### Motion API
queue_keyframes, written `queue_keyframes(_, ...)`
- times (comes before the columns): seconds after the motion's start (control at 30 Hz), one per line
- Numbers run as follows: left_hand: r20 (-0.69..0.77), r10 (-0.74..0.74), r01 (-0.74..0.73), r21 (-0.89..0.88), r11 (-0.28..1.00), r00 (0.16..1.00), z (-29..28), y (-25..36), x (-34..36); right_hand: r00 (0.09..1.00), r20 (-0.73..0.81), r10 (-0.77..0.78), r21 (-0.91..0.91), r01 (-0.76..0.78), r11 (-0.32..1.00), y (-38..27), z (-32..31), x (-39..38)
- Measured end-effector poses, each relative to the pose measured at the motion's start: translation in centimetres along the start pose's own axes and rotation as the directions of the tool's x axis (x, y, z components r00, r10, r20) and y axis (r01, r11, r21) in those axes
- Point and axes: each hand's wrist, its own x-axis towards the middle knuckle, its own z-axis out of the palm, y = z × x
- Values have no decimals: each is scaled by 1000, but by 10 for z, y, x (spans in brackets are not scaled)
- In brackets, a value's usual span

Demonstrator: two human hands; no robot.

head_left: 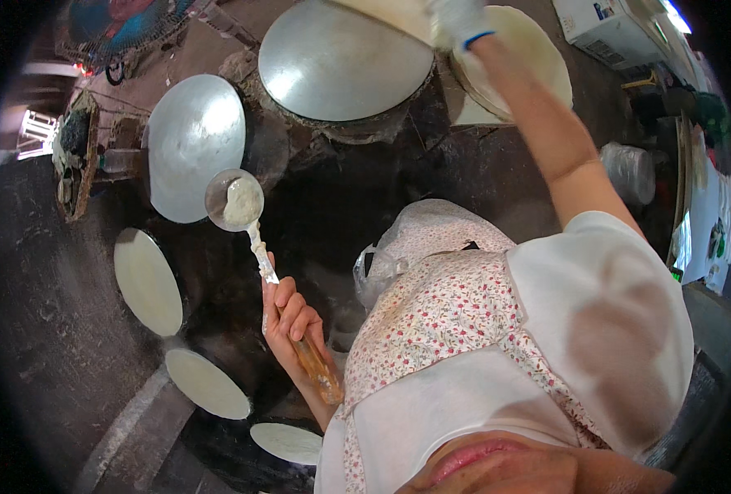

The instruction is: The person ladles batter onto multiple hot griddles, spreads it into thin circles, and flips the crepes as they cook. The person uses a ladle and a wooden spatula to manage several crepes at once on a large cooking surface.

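Note:
My left hand [295, 321] is closed around the wooden handle of a ladle [227, 188]. Pale batter lies in the ladle's round metal cup and clings to its shaft. The cup is over the lower right edge of a shiny, round griddle plate [196, 140]. At the top, my right hand [456, 20], in a white glove with a blue cuff, grips a thin pale flatbread sheet [394, 15], partly cut off by the frame. This sheet slants above the far griddle plate [340, 70]. Beside the glove, pale round sheets [538, 58] are stacked on a board.
Three more griddle plates, covered in a pale layer, curve down the left: the upper one [149, 281], the middle one [207, 384] and the lowest one [287, 443]. A fan [122, 29] stands at the top left. A clear plastic container [627, 173] is at right.

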Motion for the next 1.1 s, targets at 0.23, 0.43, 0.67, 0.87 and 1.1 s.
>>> queue_keyframes(0.23,25,-102,103,-35,994,994,0,5,1,799,-396,-452,-385,302,872,-164,-192,-68)
queue_keyframes(0.43,45,-67,69,-52,996,997,4,-6,0,436,-881,-183,-233,-62,971,-122,-325,-172)
queue_keyframes(0.67,-39,-19,14,-124,992,999,15,-6,-5,186,-961,-204,-258,-345,902,14,-263,-193)
queue_keyframes(0.87,-78,-60,44,-191,981,995,15,-10,2,438,-845,-307,-520,-539,663,65,-254,-223)
queue_keyframes(1.1,40,-4,21,-432,901,999,0,-24,5,507,-664,-550,-744,-522,417,9,-276,-209)
